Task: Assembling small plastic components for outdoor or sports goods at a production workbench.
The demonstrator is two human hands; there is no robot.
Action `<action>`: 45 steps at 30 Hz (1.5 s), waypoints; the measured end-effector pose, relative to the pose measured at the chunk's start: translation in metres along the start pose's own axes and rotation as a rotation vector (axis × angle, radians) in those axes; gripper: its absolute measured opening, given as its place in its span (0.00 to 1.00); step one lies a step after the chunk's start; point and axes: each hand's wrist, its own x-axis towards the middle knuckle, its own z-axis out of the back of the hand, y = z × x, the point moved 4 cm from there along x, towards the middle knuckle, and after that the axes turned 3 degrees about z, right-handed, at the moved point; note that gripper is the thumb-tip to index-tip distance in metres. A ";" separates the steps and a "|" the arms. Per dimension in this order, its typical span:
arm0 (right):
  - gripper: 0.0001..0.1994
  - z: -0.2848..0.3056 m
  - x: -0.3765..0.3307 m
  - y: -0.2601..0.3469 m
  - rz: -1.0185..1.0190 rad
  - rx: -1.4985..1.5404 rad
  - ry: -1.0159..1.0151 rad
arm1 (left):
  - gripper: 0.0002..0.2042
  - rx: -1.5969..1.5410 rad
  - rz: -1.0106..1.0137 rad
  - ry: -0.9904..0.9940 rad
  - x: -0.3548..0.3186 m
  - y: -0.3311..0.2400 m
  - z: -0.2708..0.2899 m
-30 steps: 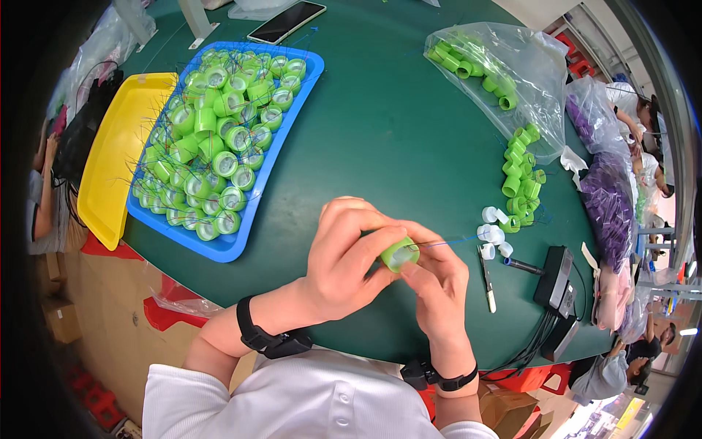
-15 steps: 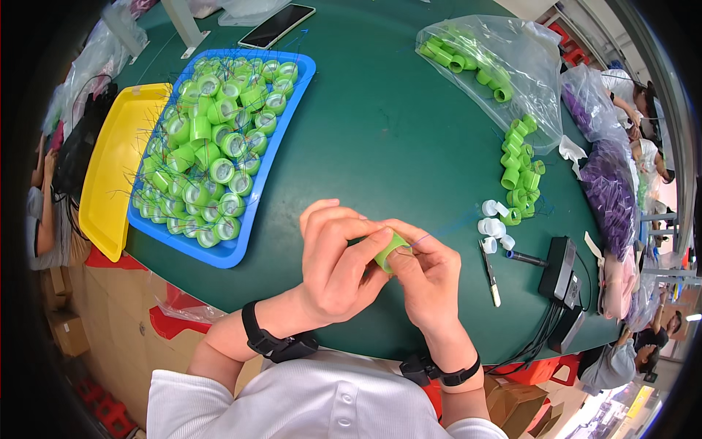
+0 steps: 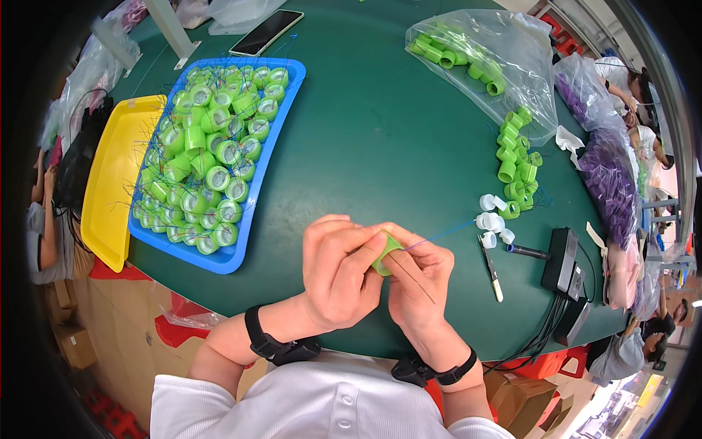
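In front of my chest, my left hand (image 3: 340,271) is closed, its thumb and fingers pinching a short lime-green plastic tube (image 3: 385,256). My right hand (image 3: 423,282) grips the tube's other side; some of its fingertips are hidden. Thin dark wires lie across the right hand, and a fine blue wire (image 3: 442,234) runs from it toward the white caps (image 3: 488,222). To my left, a blue tray (image 3: 292,95) is heaped with similar green tubes (image 3: 194,139), many with clear or whitish inserts and thin wires sticking out.
A yellow tray (image 3: 117,175) sits beside the blue one, and a phone (image 3: 267,33) lies behind. At right are loose green tubes (image 3: 507,172), a clear bag (image 3: 523,66) holding more, a slim pen-like tool (image 3: 491,271) and a black box with cables (image 3: 561,260).
My right thumb has shifted off the tube's front, and dark wires now show across that hand. The blue wire is more plainly stretched to the right. The view has tilted slightly.
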 end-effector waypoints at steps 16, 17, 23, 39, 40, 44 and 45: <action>0.14 -0.009 0.004 0.003 -0.027 0.012 0.069 | 0.22 -0.077 0.002 -0.030 0.005 0.008 0.004; 0.14 -0.009 0.004 0.003 0.016 0.024 0.089 | 0.22 -0.064 -0.008 -0.022 0.004 0.008 0.004; 0.14 -0.001 0.001 -0.008 0.064 0.069 0.051 | 0.22 -0.077 0.041 -0.018 -0.002 0.002 0.002; 0.12 0.025 0.009 0.015 0.132 -0.347 0.200 | 0.21 -0.256 -0.045 0.290 0.022 0.003 -0.007; 0.12 0.021 0.008 0.013 0.128 -0.347 0.200 | 0.22 -0.291 0.009 0.252 0.024 0.002 -0.006; 0.13 0.006 0.007 0.018 0.123 -0.170 0.170 | 0.22 -0.363 0.047 0.203 0.005 0.019 -0.006; 0.13 0.007 0.010 0.018 0.063 -0.181 0.237 | 0.22 -0.368 0.049 0.261 0.007 0.018 -0.006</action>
